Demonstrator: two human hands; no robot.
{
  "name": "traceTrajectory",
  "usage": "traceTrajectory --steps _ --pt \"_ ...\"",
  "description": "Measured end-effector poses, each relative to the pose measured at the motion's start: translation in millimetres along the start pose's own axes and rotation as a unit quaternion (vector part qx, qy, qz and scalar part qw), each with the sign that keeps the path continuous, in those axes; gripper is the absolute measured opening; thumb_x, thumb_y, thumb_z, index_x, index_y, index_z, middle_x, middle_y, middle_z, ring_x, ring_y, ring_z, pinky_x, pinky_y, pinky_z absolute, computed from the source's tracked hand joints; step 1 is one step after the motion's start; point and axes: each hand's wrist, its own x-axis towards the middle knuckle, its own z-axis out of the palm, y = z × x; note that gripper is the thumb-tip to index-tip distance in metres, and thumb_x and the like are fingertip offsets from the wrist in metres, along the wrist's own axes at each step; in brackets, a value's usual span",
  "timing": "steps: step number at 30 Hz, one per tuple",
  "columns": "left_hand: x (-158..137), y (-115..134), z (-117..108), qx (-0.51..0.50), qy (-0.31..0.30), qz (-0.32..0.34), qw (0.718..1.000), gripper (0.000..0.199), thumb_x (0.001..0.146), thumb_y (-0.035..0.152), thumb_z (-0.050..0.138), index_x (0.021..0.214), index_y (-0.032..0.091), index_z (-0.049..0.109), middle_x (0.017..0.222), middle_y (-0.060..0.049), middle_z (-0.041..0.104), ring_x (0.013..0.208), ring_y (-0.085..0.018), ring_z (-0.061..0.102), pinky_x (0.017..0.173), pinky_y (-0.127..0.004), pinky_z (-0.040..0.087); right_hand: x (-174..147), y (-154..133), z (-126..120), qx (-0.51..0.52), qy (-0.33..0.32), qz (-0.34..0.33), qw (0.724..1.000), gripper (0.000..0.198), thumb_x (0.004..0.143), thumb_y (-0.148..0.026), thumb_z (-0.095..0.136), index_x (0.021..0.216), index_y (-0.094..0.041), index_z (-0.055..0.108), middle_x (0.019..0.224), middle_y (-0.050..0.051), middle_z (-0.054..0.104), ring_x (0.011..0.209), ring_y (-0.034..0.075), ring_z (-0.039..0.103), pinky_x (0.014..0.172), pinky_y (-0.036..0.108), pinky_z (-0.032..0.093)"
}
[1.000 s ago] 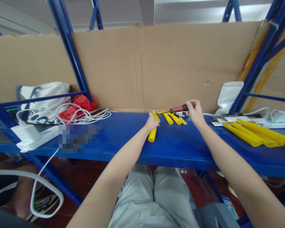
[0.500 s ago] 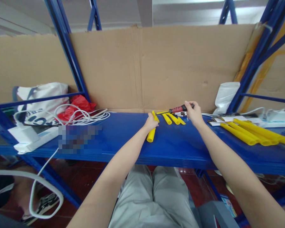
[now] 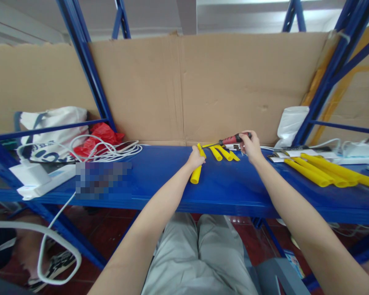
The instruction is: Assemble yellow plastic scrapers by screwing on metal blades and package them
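Observation:
My left hand (image 3: pixel 196 157) is closed around a yellow tube (image 3: pixel 195 175) on the blue shelf, its open end toward me. In my right hand (image 3: pixel 251 145) is a screwdriver (image 3: pixel 232 140) with a red and black handle, held by the handle's end. Its dark shaft points left and reaches the tube's far end beside my left fingers; whether the tip is inside the tube I cannot tell. Just right of that tube lie several short yellow pieces (image 3: pixel 224 153), below the screwdriver.
Several longer yellow tubes (image 3: pixel 329 172) lie on the right of the blue shelf (image 3: pixel 160 172). White cables (image 3: pixel 123 152), a power strip (image 3: pixel 52 180), a red plastic bag (image 3: pixel 101 137) and a cloth bag (image 3: pixel 55 131) are at left. Cardboard (image 3: pixel 233 82) stands behind. A person's leg shows lower left.
My right fingers have shifted a little on the screwdriver handle, and the handle is tilted slightly more. My left hand and the tube stay where they were.

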Motion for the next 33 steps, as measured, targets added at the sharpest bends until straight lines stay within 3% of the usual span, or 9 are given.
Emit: traceTrajectory --steps 3,7,14,19,25,29,33 --pt "0 0 0 -0.001 0.004 -0.003 1.0 0.047 0.072 -0.002 0.057 0.102 0.02 0.029 0.08 0.001 0.057 0.054 -0.01 0.059 0.049 -0.02 0.046 -3 -3 1 0.017 0.013 0.03 0.999 0.047 0.072 -0.066 0.057 0.089 -0.023 0.047 0.05 -0.006 0.042 0.04 0.012 0.041 0.041 0.027 0.033" --pt "1 -1 0 0.0 0.0 0.003 1.0 0.046 0.072 -0.002 0.056 0.1 0.02 0.028 0.08 0.0 0.057 0.053 -0.01 0.059 0.048 -0.021 0.046 -3 -3 1 0.02 0.052 0.006 0.998 0.046 0.071 -0.064 0.06 0.085 -0.022 0.048 0.055 -0.005 0.045 0.047 0.012 0.046 0.044 0.026 0.037" --pt "0 0 0 0.003 -0.003 -0.002 1.0 0.045 0.072 -0.002 0.056 0.102 0.02 0.029 0.08 0.0 0.058 0.053 -0.01 0.059 0.048 -0.02 0.046 -7 -9 3 0.056 0.016 0.043 0.997 0.041 0.071 -0.057 0.062 0.088 -0.024 0.046 0.051 -0.008 0.042 0.037 0.01 0.038 0.037 0.024 0.028" --pt "1 -1 0 0.011 0.004 -0.003 1.0 0.046 0.072 0.0 0.058 0.103 0.02 0.03 0.083 -0.002 0.06 0.058 -0.012 0.062 0.05 -0.021 0.047 -9 -11 4 0.039 0.062 0.023 0.997 0.044 0.072 -0.062 0.06 0.083 -0.022 0.047 0.052 -0.007 0.043 0.043 0.01 0.043 0.041 0.024 0.033" --pt "4 -4 0 0.01 0.007 0.003 1.0 0.046 0.072 0.0 0.058 0.101 0.021 0.03 0.083 -0.002 0.06 0.058 -0.011 0.061 0.05 -0.019 0.046 -8 -13 3 0.045 0.033 0.085 0.995 0.043 0.07 -0.061 0.061 0.086 -0.024 0.046 0.049 -0.008 0.041 0.037 0.011 0.038 0.037 0.024 0.027" --pt "4 -4 0 0.004 0.007 0.002 1.0 0.047 0.073 0.001 0.059 0.103 0.021 0.03 0.082 -0.002 0.061 0.056 -0.011 0.06 0.05 -0.02 0.046 -6 -6 1 0.027 0.027 0.049 0.998 0.048 0.072 -0.07 0.053 0.082 -0.024 0.047 0.05 -0.005 0.042 0.041 0.012 0.04 0.04 0.027 0.031" --pt "4 -4 1 0.001 0.007 0.001 1.0 0.046 0.073 0.002 0.059 0.104 0.02 0.03 0.083 -0.003 0.062 0.056 -0.012 0.061 0.051 -0.021 0.047 1 6 -2 0.006 0.029 0.033 0.999 0.048 0.069 -0.069 0.056 0.082 -0.023 0.048 0.05 -0.006 0.039 0.041 0.012 0.038 0.041 0.026 0.032"
